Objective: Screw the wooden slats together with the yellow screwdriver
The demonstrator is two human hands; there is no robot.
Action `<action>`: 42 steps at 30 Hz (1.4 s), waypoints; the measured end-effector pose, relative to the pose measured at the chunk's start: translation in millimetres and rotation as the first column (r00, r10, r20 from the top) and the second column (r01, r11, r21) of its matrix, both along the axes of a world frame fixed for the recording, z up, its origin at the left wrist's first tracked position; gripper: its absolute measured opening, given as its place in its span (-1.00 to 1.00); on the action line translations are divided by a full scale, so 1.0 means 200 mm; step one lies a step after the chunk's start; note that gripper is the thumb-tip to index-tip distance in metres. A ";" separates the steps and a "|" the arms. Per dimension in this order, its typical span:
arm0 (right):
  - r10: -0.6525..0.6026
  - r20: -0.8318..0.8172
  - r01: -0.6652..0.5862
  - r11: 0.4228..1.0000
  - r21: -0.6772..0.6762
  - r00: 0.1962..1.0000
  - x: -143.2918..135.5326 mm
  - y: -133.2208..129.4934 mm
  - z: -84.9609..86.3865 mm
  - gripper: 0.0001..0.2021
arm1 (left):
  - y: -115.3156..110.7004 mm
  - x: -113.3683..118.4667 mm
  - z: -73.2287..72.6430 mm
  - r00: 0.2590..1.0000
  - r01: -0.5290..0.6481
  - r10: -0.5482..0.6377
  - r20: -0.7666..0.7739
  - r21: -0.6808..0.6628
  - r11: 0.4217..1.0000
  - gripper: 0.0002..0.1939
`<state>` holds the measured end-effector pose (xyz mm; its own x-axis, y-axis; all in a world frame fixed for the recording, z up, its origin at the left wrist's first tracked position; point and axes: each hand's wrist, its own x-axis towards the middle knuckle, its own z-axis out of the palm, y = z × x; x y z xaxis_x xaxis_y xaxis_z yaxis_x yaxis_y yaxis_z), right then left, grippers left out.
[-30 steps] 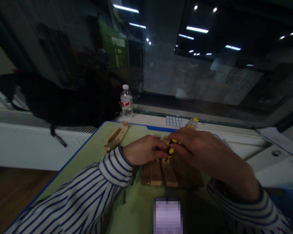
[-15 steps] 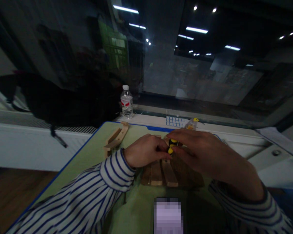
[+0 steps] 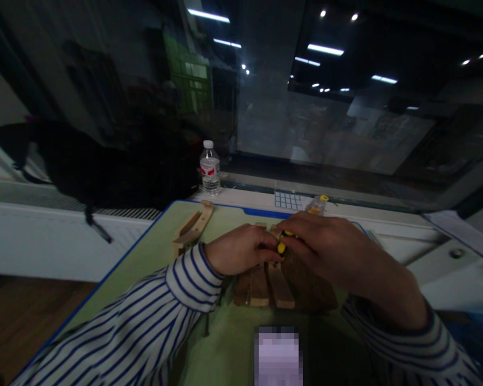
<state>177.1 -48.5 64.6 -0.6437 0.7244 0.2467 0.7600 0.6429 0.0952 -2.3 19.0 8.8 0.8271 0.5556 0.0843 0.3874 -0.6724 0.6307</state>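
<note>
1. The right hand (image 3: 334,249) is gripping a short, rounded, black-and-yellow tool handle (image 3: 281,248) between its thumb and curled fingers, leaving little gap.
2. The left hand (image 3: 241,249) is curling its fingers and bringing its thumb close to them beside the handle's lower end. Whether it is pinching the tool or the wood beneath cannot be told.
3. Two pale, flat wooden strips (image 3: 282,289) are lying side by side beneath the fingertips, their near ends projecting toward the wearer. A narrow gap is separating these ends.
4. A dark brown wooden board (image 3: 314,289) is lying beneath the strips. Its near edge is running just past their ends, and its bare right portion is extending below the right hand.
5. A pale, curved wooden assembly (image 3: 193,228) is standing beyond the left forearm, leaving a strip of tabletop between itself and the left hand.
6. The light green tabletop (image 3: 153,268) is offering bare surface left of the left hand. Its blue rim (image 3: 265,213) is running just beyond both hands, limiting forward room.
7. A pixelated, pale purple rectangular object (image 3: 279,354) is occupying the near side, below and between the hands.
</note>
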 end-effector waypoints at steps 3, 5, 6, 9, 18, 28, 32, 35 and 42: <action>-0.003 0.008 0.003 1.000 0.005 1.000 0.00 0.00 0.00 -0.82 | 0.00 0.00 0.00 1.000 0.026 -0.026 0.014 -0.023 0.999 -0.85; -0.004 0.008 0.004 1.000 0.009 1.000 0.00 0.00 0.00 -0.82 | 0.00 -0.01 0.00 0.999 0.039 -0.038 0.023 -0.033 0.999 -0.85; -0.003 0.007 0.003 1.000 0.010 1.000 0.00 0.00 -0.01 -0.81 | 0.00 -0.01 0.00 0.999 0.043 -0.042 0.025 -0.036 0.998 -0.85; -0.013 -0.007 0.013 1.000 0.005 1.000 0.00 0.01 -0.01 -0.80 | 0.01 -0.01 -0.01 0.998 0.054 -0.054 0.015 -0.043 0.998 -0.84; -0.029 0.003 0.029 0.999 -0.014 1.000 0.00 0.02 -0.02 -0.79 | 0.01 -0.01 0.00 0.999 0.030 -0.030 -0.011 -0.017 0.999 -0.83; -0.041 -0.092 0.041 0.999 -0.005 0.995 -0.01 0.00 -0.01 -0.72 | -0.01 0.00 0.02 0.994 -0.111 0.112 -0.001 0.083 0.990 -0.81; 0.019 -0.142 -0.022 1.000 -0.022 0.990 0.01 -0.02 0.01 -0.73 | 0.00 -0.01 0.01 0.995 -0.099 0.100 -0.004 0.106 0.989 -0.81; 0.017 -0.138 -0.033 0.993 -0.112 0.990 0.01 -0.02 0.02 -0.76 | 0.00 -0.01 0.01 0.997 -0.075 0.076 -0.004 0.103 0.992 -0.82; 0.026 -0.091 -0.034 0.996 -0.087 0.995 0.01 0.00 0.00 -0.81 | -0.01 0.00 0.00 0.998 -0.057 0.058 -0.006 0.097 0.994 -0.81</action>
